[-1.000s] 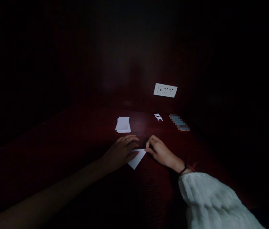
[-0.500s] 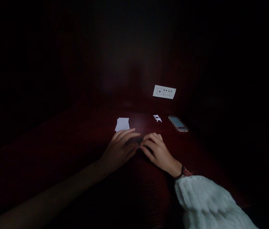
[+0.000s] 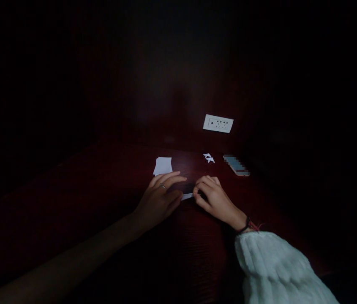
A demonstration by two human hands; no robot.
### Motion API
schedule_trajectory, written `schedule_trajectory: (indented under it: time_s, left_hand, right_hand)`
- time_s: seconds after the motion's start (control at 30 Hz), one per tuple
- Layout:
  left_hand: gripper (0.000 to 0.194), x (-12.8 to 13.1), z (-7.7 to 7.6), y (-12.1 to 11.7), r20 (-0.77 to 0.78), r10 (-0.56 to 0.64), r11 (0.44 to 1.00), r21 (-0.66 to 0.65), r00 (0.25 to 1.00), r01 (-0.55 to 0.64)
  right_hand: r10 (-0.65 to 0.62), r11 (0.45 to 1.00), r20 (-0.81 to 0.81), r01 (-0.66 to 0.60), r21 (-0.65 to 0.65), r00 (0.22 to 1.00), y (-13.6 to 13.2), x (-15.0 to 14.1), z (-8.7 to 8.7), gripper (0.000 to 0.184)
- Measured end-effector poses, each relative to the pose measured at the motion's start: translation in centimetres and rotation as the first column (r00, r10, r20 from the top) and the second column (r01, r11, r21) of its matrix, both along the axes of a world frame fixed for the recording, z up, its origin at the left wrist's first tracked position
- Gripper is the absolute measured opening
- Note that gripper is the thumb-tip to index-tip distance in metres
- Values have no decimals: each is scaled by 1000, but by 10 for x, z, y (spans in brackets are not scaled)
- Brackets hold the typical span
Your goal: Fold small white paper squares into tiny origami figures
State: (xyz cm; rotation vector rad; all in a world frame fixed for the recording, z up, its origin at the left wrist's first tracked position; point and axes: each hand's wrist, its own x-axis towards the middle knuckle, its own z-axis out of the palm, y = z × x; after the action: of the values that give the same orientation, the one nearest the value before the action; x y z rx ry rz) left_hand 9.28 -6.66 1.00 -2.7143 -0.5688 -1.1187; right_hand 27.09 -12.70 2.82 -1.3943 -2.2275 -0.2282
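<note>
A narrow strip of white paper (image 3: 187,196) shows between my two hands, just above or on the dark red table; its ends are hidden by fingers. My left hand (image 3: 159,196), with a ring on one finger, pinches the left end between thumb and fingers while other fingers stretch out over the table. At the right end, my right hand (image 3: 211,198) closes its thumb and bent fingers on the same paper. Just beyond my left fingers lies a small stack of white paper sheets (image 3: 163,165), its near edge partly covered.
Small folded white paper pieces (image 3: 209,158) lie toward the back of the table (image 3: 118,169). To their right rests a phone (image 3: 236,165) with a blurred screen. A white socket plate (image 3: 218,123) is on the wall behind. The surroundings are very dark.
One second ago the paper showed as a white triangle; now only a thin strip shows. My hands came close together half a second ago, and my right hand has since moved slightly right.
</note>
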Motion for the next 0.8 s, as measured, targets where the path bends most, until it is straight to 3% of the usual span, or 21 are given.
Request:
schedule_trajectory:
  time_s: [0.2, 0.4, 0.63, 0.8]
  left_hand:
    - [14, -3, -5, 3, -6, 13, 1000, -13, 1000, -13]
    - [15, -11, -15, 15, 62, 79, 996, -50, 995, -76]
    - [12, -3, -3, 7, 4, 21, 1000, -15, 1000, -20]
    - [13, 0, 2, 2, -49, -19, 1000, -11, 999, 18]
  right_hand:
    - [17, 1000, 31, -16, -24, 999, 4, 14, -3, 9]
    - [-116, 991, -42, 118, 60, 992, 11, 38, -9, 8]
    - [17, 1000, -39, -16, 26, 999, 2, 5, 0, 15]
    - [21, 1000, 32, -21, 13, 999, 1, -6, 1, 16]
